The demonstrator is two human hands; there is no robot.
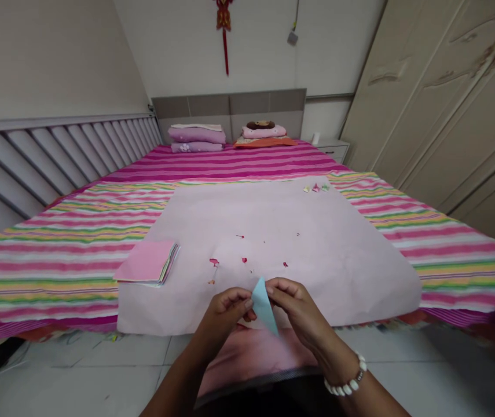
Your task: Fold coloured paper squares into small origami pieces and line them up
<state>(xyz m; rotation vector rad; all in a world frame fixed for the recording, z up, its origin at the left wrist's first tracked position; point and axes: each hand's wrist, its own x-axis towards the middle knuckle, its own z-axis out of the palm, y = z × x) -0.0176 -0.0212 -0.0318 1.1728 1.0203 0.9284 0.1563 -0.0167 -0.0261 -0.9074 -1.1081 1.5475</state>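
Observation:
Between my two hands is a light blue piece of paper (266,307), folded to a narrow triangle with its tip pointing up. My left hand (231,307) pinches its left edge with thumb and fingers. On the other side my right hand (293,298) grips the upper right edge; a white bead bracelet circles that wrist. The paper is held in the air over the near edge of a large pale sheet (247,214) spread on the bed. Its lower point looks slightly blurred.
A stack of coloured paper (147,262), pink on top, lies at the left of the sheet. Several small red scraps (244,260) are scattered mid-sheet. Three small folded paper pieces (315,187) sit at the far right corner. Folded bedding (197,138) rests by the headboard.

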